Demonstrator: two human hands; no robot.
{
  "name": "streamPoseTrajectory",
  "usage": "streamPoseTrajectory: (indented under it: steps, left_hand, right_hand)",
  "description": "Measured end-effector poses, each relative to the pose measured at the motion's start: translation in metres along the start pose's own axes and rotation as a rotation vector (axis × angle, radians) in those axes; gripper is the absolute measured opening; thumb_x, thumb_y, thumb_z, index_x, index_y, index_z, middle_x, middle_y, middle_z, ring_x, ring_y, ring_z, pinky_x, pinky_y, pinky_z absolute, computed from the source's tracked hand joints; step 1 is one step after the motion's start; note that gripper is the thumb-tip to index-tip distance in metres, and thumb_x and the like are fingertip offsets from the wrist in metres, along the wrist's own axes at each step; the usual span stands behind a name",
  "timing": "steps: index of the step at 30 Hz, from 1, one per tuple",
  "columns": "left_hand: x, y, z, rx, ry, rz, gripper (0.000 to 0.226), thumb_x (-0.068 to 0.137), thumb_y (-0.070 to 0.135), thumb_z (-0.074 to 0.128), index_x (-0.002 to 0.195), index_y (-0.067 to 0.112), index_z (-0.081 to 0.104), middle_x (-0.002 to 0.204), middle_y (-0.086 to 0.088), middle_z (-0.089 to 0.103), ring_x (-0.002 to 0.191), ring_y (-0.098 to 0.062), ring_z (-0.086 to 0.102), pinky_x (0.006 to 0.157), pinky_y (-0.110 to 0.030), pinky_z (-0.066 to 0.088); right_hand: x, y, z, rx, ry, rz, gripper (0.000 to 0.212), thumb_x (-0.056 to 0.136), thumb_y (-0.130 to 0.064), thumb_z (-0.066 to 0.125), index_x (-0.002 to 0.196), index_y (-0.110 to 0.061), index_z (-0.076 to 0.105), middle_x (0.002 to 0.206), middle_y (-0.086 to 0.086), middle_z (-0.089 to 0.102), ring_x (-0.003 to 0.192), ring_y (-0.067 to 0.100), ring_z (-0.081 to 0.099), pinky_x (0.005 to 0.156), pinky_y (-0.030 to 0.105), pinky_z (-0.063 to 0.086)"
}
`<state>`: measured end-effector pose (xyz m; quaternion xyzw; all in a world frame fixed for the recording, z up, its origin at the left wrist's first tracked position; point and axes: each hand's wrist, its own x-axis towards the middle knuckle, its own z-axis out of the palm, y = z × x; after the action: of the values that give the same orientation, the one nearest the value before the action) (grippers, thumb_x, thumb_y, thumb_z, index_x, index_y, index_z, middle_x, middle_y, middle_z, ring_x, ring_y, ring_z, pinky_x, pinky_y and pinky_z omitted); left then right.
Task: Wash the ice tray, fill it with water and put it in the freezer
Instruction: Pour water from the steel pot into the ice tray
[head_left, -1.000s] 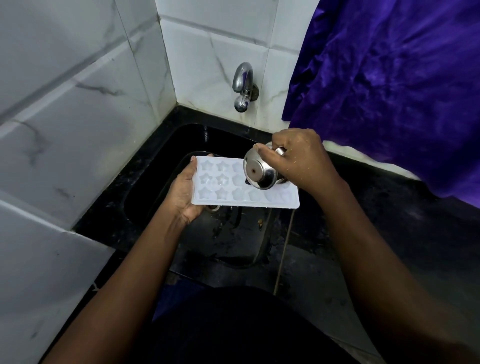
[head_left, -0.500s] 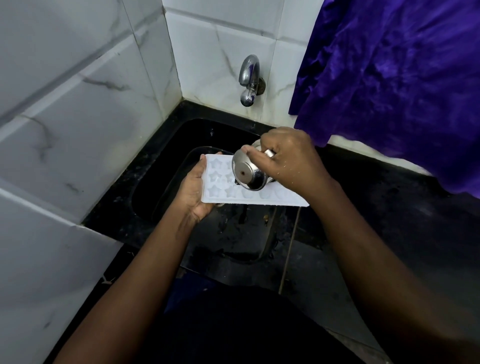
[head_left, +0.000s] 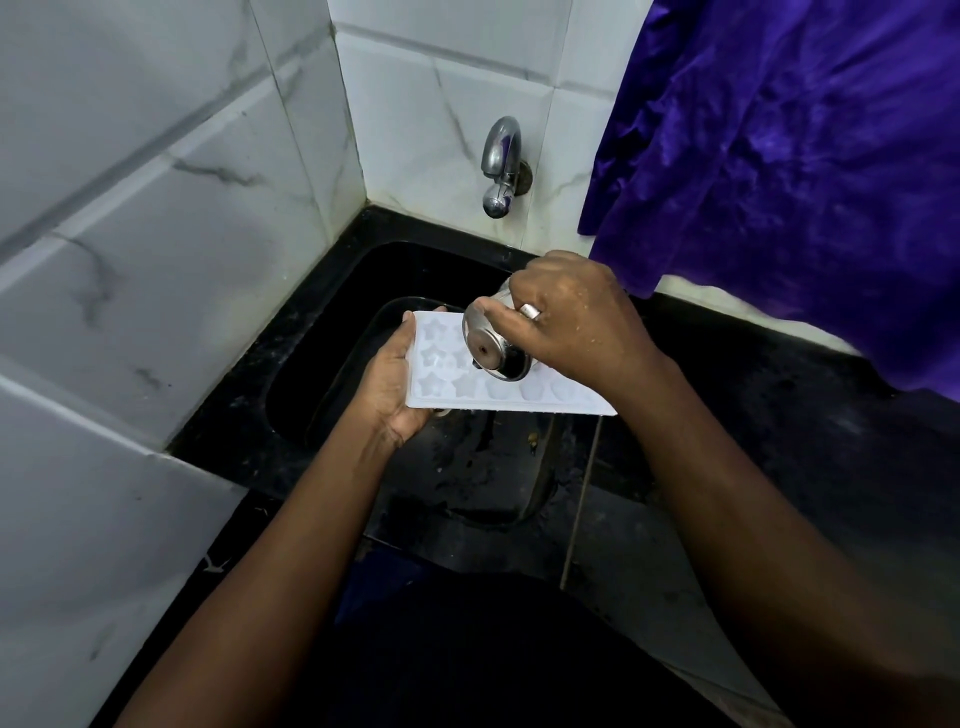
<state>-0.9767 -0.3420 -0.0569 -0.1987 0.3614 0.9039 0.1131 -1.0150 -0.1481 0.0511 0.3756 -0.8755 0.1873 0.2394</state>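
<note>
the white star-mould ice tray (head_left: 519, 401) sits level over the black sink (head_left: 311, 353), its left short edge gripped by the left hand (head_left: 392, 384). the right hand (head_left: 576, 317) curls around a small steel cup (head_left: 491, 351) tipped over the tray's middle. the tap (head_left: 501, 166) stands well apart above.

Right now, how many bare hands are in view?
2. The left hand grips the left end of the white plastic star-mould ice tray over the black sink; the right hand holds a small steel cup tilted above it. None hidden.
</note>
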Motion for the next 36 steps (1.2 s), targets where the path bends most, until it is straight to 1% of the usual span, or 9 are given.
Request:
streamPoseTrajectory:
  steps: [4,8,11,16,21,24,28,32,36]
  left_hand:
    - [-0.001,0.000,-0.001,0.025,0.016,0.000,0.055,0.110,0.057,0.042,0.120,0.016,0.078,0.123,-0.017,0.076,0.103,-0.032,0.078,0.087,-0.049,0.062]
    - [-0.005,0.000,0.004,0.039,0.022,-0.023,0.069,0.112,0.057,0.034,0.094,0.019,0.088,0.114,-0.015,0.080,0.095,-0.030,0.080,0.079,-0.048,0.060]
    - [-0.006,0.001,0.008,0.021,0.006,-0.039,0.066,0.111,0.058,0.035,0.106,0.015,0.085,0.118,-0.019,0.078,0.096,-0.033,0.080,0.073,-0.047,0.064]
    - [-0.010,0.003,0.019,-0.006,0.003,-0.062,0.060,0.111,0.058,0.033,0.125,0.011,0.069,0.112,-0.018,0.080,0.091,-0.032,0.081,0.068,-0.046,0.066]
    - [-0.008,0.004,0.016,0.011,0.012,-0.052,0.059,0.113,0.056,0.032,0.122,0.010,0.069,0.108,-0.015,0.081,0.092,-0.029,0.081,0.071,-0.041,0.066]
    - [-0.007,0.005,0.014,0.035,0.021,-0.052,0.059,0.112,0.057,0.034,0.121,0.012,0.071,0.107,-0.015,0.081,0.086,-0.029,0.081,0.062,-0.040,0.065]
    - [-0.004,0.005,0.009,0.028,0.056,-0.058,0.058,0.110,0.060,0.039,0.119,0.014,0.073,0.115,-0.015,0.079,0.094,-0.031,0.080,0.081,-0.046,0.059]
    - [0.000,0.003,0.004,0.031,0.050,-0.082,0.063,0.107,0.064,0.044,0.138,0.015,0.068,0.137,-0.017,0.071,0.118,-0.035,0.073,0.095,-0.051,0.057]
    - [0.000,0.003,0.004,0.041,0.020,-0.074,0.064,0.107,0.065,0.041,0.138,0.016,0.068,0.137,-0.018,0.071,0.113,-0.036,0.074,0.082,-0.050,0.063]
  right_hand:
    - [0.002,0.002,0.002,0.045,0.010,0.045,0.048,0.096,-0.038,0.065,0.062,-0.020,0.037,0.058,-0.011,0.031,0.056,0.013,0.036,0.059,0.028,0.025]
    - [0.007,0.011,-0.003,0.276,0.039,0.220,0.055,0.097,-0.038,0.071,0.058,-0.017,0.039,0.051,-0.011,0.032,0.048,0.007,0.031,0.055,0.028,0.026]
    - [0.012,0.010,-0.007,0.373,0.071,0.291,0.058,0.096,-0.038,0.073,0.056,-0.009,0.044,0.049,0.000,0.036,0.048,0.009,0.030,0.051,0.030,0.027]
    - [0.018,-0.006,0.001,0.273,0.080,0.143,0.054,0.096,-0.035,0.072,0.060,-0.019,0.036,0.053,-0.015,0.027,0.049,0.009,0.031,0.056,0.028,0.025]
    - [0.020,-0.015,0.009,0.146,0.087,0.021,0.050,0.096,-0.034,0.071,0.062,-0.019,0.037,0.056,-0.006,0.034,0.054,0.017,0.038,0.058,0.030,0.028]
    - [0.022,-0.016,0.007,0.107,0.107,-0.028,0.049,0.096,-0.031,0.072,0.063,-0.019,0.038,0.057,-0.005,0.035,0.054,0.017,0.039,0.059,0.030,0.028]
    - [0.025,-0.014,0.003,0.082,0.120,-0.019,0.049,0.096,-0.033,0.071,0.060,-0.016,0.044,0.057,-0.005,0.037,0.054,0.018,0.042,0.061,0.028,0.027]
    - [0.027,-0.010,0.001,0.098,0.139,0.000,0.050,0.096,-0.035,0.071,0.063,-0.020,0.036,0.058,-0.007,0.034,0.056,0.016,0.038,0.061,0.029,0.027]
    - [0.027,-0.004,0.001,0.156,0.146,0.039,0.052,0.096,-0.035,0.071,0.063,-0.020,0.034,0.058,-0.009,0.029,0.055,0.017,0.035,0.058,0.031,0.027]
